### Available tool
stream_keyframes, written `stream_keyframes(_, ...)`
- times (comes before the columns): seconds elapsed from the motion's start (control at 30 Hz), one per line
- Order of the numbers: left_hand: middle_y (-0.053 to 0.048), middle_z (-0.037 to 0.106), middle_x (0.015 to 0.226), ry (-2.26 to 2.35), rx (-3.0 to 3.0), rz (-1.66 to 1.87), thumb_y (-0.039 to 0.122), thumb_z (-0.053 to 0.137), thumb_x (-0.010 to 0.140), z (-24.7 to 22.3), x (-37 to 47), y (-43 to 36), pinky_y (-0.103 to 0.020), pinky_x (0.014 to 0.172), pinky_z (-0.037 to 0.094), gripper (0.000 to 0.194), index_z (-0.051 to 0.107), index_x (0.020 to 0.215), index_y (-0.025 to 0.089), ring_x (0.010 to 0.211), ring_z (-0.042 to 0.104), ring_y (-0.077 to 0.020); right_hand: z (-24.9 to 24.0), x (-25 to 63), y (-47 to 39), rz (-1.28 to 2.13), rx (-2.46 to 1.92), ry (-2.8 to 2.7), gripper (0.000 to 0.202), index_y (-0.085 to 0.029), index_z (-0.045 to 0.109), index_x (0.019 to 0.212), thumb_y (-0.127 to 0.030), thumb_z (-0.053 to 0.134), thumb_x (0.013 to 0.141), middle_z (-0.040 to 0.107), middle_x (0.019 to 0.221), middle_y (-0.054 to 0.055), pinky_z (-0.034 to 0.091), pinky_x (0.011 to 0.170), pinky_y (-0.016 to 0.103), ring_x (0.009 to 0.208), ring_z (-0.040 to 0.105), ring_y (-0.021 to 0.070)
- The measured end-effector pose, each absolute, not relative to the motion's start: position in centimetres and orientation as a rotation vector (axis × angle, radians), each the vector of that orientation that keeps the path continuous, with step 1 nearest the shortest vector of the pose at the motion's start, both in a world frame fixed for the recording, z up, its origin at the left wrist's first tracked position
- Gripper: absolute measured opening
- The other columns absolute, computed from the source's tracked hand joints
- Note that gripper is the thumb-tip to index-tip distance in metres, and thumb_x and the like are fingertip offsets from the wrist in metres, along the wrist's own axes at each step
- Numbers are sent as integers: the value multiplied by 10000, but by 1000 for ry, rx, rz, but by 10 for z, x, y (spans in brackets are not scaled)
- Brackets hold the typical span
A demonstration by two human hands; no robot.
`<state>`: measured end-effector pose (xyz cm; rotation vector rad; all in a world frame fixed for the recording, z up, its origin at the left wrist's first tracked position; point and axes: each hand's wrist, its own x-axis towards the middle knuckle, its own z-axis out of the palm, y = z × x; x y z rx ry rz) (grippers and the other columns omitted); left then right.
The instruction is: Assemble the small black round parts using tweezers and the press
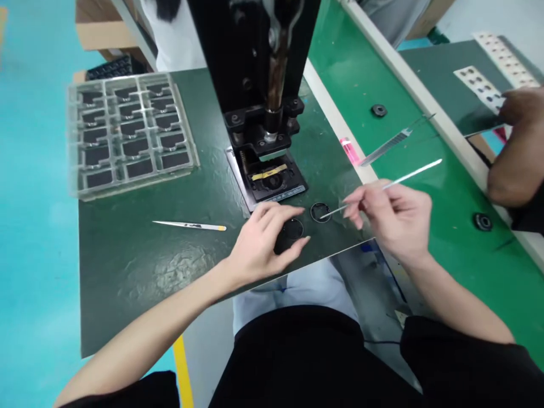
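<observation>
My right hand is closed around a thin metal rod. The rod's lower tip meets a small black ring lying on the dark green work surface. My left hand rests beside it, thumb and fingers apart around a dark round part. Whether the fingers touch that part, I cannot tell. Just beyond both hands is the black fixture of a press, with a yellow strip across it. White pointed tweezers lie left of my left hand.
The black press rises over the fixture. A clear compartment tray with dark pieces stands at left. On the green bench at right lie metal tweezers and black round parts. Another person's hand is near sheets of dark dots.
</observation>
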<state>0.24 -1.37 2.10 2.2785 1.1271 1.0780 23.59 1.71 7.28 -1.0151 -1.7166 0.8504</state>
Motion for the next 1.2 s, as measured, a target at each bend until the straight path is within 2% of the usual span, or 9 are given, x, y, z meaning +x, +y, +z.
stream_keyframes(0.07, -114, 716, 1264, 1164, 2315, 954, 370, 742, 902, 15, -2, -6, -460, 1023, 564, 558, 504, 1368, 176, 1211, 607, -272, 70, 235, 22, 692, -1096, -1667, 251, -212, 744, 849, -275, 581, 1029, 699, 667, 5, 485, 454, 242, 481, 589, 89)
stream_keyframes(0.13, -111, 714, 1281, 1141, 2305, 837, 404, 764, 882, 10, -5, -3, -463, 1021, 569, 655, 454, 1409, 169, 1217, 611, -277, 63, 232, 24, 594, -1096, -1767, 270, -211, 726, 818, -290, 578, 1029, 715, 683, 11, 500, 467, 243, 506, 622, 101)
stream_keyframes(0.27, -93, 740, 1249, 1161, 2209, 800, 367, 753, 905, 3, -5, -4, -445, 1016, 563, 588, 449, 1373, 180, 1223, 641, -264, 44, 226, 21, 548, -1059, -1963, 238, -206, 712, 839, -264, 574, 1023, 745, 727, 17, 570, 574, 257, 569, 680, 118)
stream_keyframes(0.43, -102, 747, 1228, 1165, 2137, 842, 374, 792, 877, 0, -3, -6, -445, 1010, 567, 595, 461, 1335, 188, 1241, 658, -268, 31, 221, 18, 584, -1111, -1961, 241, -203, 727, 864, -298, 573, 1023, 766, 753, 29, 597, 596, 270, 559, 684, 125)
stream_keyframes(0.67, -103, 745, 1220, 1165, 2141, 859, 374, 816, 858, -2, -3, -5, -437, 1005, 569, 621, 448, 1318, 178, 1215, 671, -269, 25, 215, 18, 579, -1034, -1982, 204, -197, 736, 858, -221, 591, 999, 783, 779, 24, 586, 560, 235, 569, 698, 115)
stream_keyframes(0.8, -106, 743, 1222, 1165, 2123, 843, 368, 810, 862, -3, -3, -5, -447, 1009, 566, 610, 447, 1318, 188, 1230, 665, -270, 24, 213, 18, 585, -1061, -1986, 220, -200, 737, 859, -235, 576, 1004, 782, 779, 21, 577, 528, 235, 543, 682, 113)
stream_keyframes(1.0, -101, 731, 1236, 1163, 2095, 838, 340, 811, 861, -2, -2, -6, -453, 1008, 568, 589, 447, 1302, 199, 1236, 660, -275, 26, 211, 18, 456, -944, -2121, 194, -208, 742, 863, -176, 589, 978, 781, 784, 33, 610, 634, 287, 650, 723, 153)
stream_keyframes(1.2, -122, 703, 1255, 1181, 2127, 866, 305, 794, 867, -3, 1, -8, -434, 996, 573, 535, 457, 1266, 185, 1212, 661, -267, 12, 201, 21, 418, -844, -2124, 178, -186, 722, 855, -131, 594, 965, 762, 767, 40, 576, 632, 272, 676, 713, 152)
